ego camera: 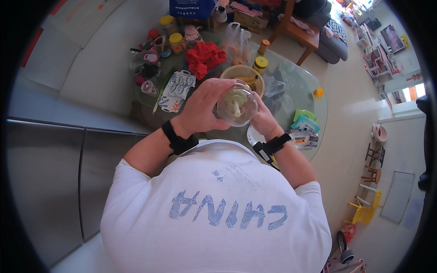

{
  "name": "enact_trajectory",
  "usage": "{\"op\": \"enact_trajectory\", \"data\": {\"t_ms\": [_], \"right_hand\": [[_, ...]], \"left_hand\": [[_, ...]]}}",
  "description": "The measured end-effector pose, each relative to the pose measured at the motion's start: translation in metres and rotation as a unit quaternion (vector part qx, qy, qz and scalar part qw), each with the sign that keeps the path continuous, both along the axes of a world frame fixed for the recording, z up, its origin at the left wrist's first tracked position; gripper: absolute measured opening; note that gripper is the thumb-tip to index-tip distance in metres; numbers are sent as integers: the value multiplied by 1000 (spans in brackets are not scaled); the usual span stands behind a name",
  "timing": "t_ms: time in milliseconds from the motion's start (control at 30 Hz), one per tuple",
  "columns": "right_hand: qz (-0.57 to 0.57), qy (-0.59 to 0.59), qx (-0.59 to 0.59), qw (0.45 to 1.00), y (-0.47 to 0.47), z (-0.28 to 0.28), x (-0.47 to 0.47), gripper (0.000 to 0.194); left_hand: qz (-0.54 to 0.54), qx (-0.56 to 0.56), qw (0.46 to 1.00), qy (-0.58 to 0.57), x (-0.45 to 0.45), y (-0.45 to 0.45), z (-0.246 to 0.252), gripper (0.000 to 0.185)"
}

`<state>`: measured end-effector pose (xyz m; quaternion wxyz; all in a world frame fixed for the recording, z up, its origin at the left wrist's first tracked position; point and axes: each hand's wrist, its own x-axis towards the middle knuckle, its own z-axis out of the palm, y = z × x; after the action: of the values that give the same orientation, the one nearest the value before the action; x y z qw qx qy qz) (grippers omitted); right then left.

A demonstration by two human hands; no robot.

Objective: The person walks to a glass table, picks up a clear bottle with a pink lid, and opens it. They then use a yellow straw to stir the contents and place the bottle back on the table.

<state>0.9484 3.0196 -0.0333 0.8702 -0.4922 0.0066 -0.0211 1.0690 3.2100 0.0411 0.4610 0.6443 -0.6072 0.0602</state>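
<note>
Above the near part of the table, both my hands are around a clear rounded container (238, 117). A pale, stick-like piece (236, 108) shows at its middle, with something greenish around it; I cannot tell whether that is inside or behind. My left hand (201, 105) grips the left side, its fingers over the far rim and the thumb along the near side. On the right side, my right hand (265, 117) holds the container, its fingers partly hidden. Just beyond stands a woven basket (228, 72) with bananas (246, 80).
On the glass table (300, 80) lie a red cloth (205, 56), a patterned tray with white packets (170, 106), and wipes packs (305, 124). Jars, including a yellow-lidded one (260, 64), and several cups stand around. A white plate (253, 135) is partly under my right wrist. A wooden chair (300, 29) stands beyond.
</note>
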Motion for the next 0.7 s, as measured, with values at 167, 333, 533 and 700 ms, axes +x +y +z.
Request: {"op": "enact_trajectory", "data": {"t_ms": [167,333,533,700], "right_hand": [[27,7,-79,997,6,4,4,86],[42,24,-106,993,4,6,5,89],[33,20,-128,991,0,7,5,85],[35,10,-164,986,-8,-9,8,87]], "left_hand": [[-108,-53,982,143,1,-8,-10,93],[-36,-16,998,57,7,-2,-6,89],[-11,9,999,-48,9,0,5,89],[-47,-17,998,-47,10,-6,8,85]]}}
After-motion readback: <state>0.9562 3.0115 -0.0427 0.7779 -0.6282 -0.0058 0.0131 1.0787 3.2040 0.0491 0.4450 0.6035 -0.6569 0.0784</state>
